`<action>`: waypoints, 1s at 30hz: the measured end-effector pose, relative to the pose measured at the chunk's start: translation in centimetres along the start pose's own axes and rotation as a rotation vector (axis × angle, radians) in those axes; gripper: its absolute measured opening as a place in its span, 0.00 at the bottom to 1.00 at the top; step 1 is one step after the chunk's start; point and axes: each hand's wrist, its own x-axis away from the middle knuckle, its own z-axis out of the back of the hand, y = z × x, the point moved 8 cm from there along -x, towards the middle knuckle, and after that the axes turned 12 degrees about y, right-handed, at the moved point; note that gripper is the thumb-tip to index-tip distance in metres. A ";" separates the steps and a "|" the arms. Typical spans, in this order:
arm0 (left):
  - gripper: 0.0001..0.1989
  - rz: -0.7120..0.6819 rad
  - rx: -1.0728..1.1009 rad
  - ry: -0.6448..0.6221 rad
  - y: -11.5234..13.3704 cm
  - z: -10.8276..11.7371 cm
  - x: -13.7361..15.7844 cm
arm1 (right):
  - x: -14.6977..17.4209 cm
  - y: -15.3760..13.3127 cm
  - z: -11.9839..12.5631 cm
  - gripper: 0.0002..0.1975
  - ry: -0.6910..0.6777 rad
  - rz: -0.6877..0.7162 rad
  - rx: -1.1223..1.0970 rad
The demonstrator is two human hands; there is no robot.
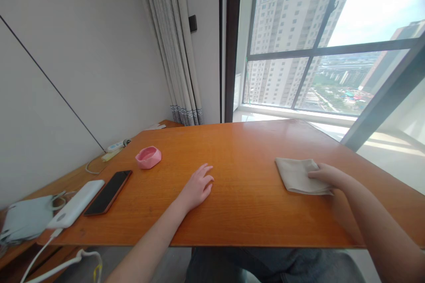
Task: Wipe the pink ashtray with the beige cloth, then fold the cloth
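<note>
A folded beige cloth (294,176) lies flat on the right part of the wooden table (239,216). My right hand (323,174) grips the cloth's right edge; the thumb shows on top and the other fingers are mostly hidden. Near the table's middle, my left hand (198,188) rests on the surface with its fingers apart and slightly bent, holding nothing. The pink ashtray (148,157) stands to the far left of that hand, apart from it.
On the left are a dark phone (109,192), a white power bank (77,203) with a cable, and a pale grey pouch-like item (28,219). A power strip (116,146) lies by the wall. Behind the table hang curtains (174,44) beside a large window.
</note>
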 end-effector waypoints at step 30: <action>0.30 0.916 -0.753 0.123 -20.0 18.7 13.5 | 21.0 -24.1 -11.2 0.24 -0.879 0.132 -0.869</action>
